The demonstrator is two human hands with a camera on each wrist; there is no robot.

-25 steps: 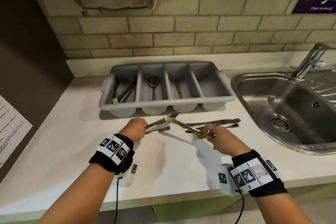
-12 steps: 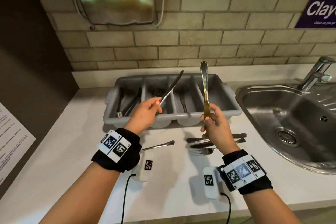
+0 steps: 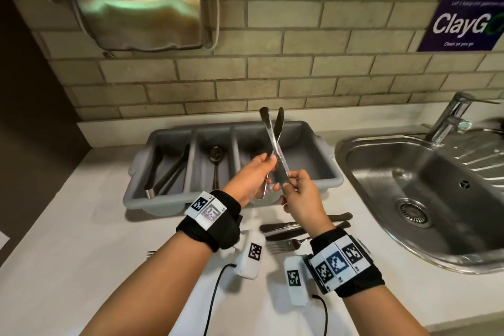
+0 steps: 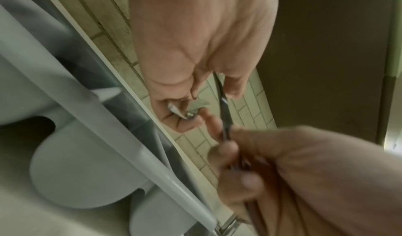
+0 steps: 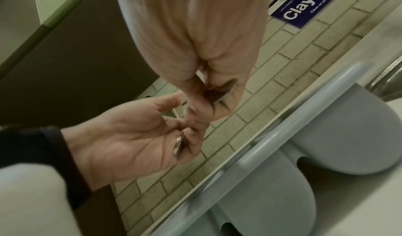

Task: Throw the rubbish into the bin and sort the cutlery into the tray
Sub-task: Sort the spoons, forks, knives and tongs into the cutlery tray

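A grey four-compartment cutlery tray (image 3: 326, 173) stands on the white counter against the tiled wall. Above its right half my left hand (image 3: 257, 172) grips a table knife (image 3: 278, 121), blade up and leaning right. My right hand (image 3: 296, 189) pinches a second steel piece (image 3: 266, 120), rounded end up and leaning left; its kind is unclear. The two pieces cross between the hands. In the left wrist view the right hand (image 4: 282, 162) holds its thin piece (image 4: 224, 109) edge-on. Two knives (image 3: 300, 224) and a fork (image 3: 286, 244) lie on the counter under my right wrist.
The tray's left compartment holds long dark pieces (image 3: 169, 169), and the one beside it holds a spoon (image 3: 216, 155). A steel sink (image 3: 436, 185) with a tap (image 3: 450, 117) lies to the right. Fork tines (image 3: 151, 252) peek from under my left forearm. A steel dispenser (image 3: 136, 8) hangs on the wall.
Both hands lifted their pieces off the counter, then moved toward each other. The pieces, held apart half a second ago, now cross over the tray.
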